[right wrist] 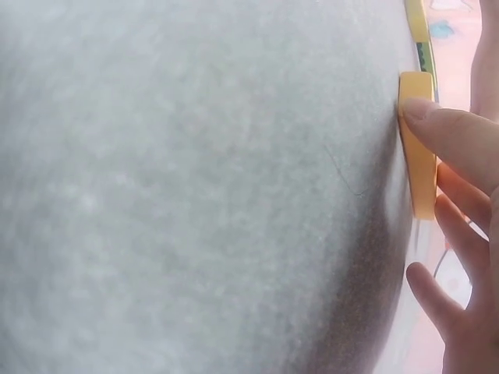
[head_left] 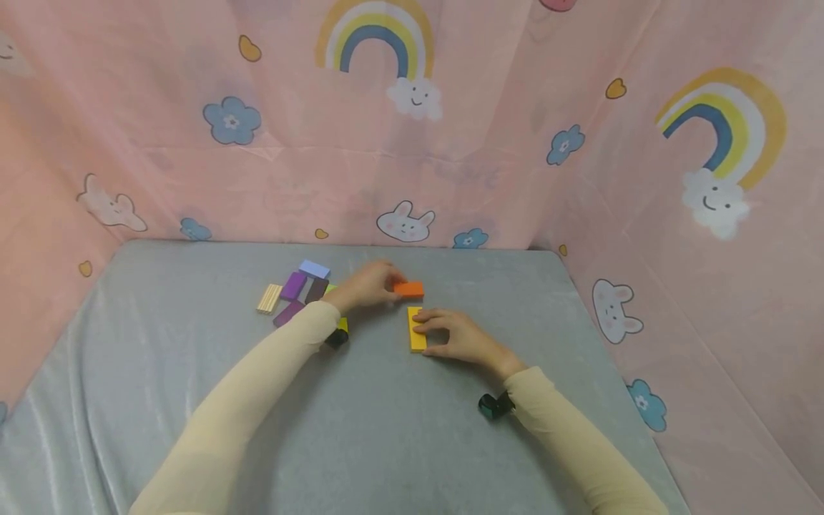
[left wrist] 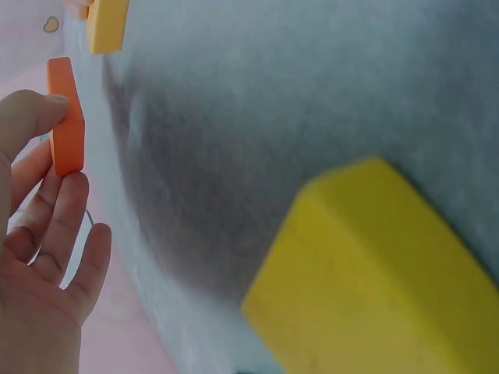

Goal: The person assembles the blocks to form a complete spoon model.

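Observation:
In the head view my left hand (head_left: 365,287) pinches one end of an orange block (head_left: 410,290). The left wrist view shows the thumb on one side of this orange block (left wrist: 69,140) and fingers on the other; the outer fingers are spread. Just in front of it, my right hand (head_left: 468,342) grips an amber-yellow block (head_left: 415,342) lying lengthwise away from me. In the right wrist view the thumb presses on the amber-yellow block (right wrist: 421,167), with fingertips along its far side. The two blocks are a small gap apart.
Left of the left hand lies a group of blocks: light blue (head_left: 315,270), purple (head_left: 293,286), dark brown (head_left: 317,290) and others partly hidden by the forearm. A ribbed beige block (head_left: 269,299) sits at its left edge. A yellow block (left wrist: 366,273) is close to the left wrist camera.

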`<state>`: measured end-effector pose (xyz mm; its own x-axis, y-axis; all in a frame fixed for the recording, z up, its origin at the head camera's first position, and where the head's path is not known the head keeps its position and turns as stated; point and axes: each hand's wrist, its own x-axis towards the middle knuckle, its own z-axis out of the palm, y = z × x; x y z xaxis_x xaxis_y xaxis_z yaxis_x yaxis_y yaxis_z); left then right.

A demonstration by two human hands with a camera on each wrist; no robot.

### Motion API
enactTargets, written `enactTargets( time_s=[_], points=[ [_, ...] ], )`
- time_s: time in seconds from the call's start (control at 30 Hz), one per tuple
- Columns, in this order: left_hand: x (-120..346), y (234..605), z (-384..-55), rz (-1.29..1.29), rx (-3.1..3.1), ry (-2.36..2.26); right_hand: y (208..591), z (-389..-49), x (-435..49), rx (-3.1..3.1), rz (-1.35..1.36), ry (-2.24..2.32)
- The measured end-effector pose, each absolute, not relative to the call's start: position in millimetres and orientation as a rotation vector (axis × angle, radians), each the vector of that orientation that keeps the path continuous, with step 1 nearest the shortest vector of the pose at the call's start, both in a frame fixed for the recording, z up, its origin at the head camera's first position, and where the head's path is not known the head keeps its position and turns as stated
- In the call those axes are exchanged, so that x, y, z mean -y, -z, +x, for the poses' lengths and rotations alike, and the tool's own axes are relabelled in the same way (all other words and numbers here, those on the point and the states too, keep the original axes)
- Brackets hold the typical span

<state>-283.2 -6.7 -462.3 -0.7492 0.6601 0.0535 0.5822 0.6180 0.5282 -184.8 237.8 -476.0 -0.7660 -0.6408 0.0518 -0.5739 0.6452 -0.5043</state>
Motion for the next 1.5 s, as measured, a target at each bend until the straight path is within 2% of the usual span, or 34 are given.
enactTargets(
  time_s=[0.63,1.5],
  points=[
    [-2.0,461.8,-268.4,1.099,-2.659,-0.779,474.3,-184.6,-237.1,-2.733,-1.044,0.729],
    [-4.6,465.2,-270.1,1.115,-2.615,-0.775,472.5,-182.6,-237.5,-2.713,-1.008,0.762]
  ],
)
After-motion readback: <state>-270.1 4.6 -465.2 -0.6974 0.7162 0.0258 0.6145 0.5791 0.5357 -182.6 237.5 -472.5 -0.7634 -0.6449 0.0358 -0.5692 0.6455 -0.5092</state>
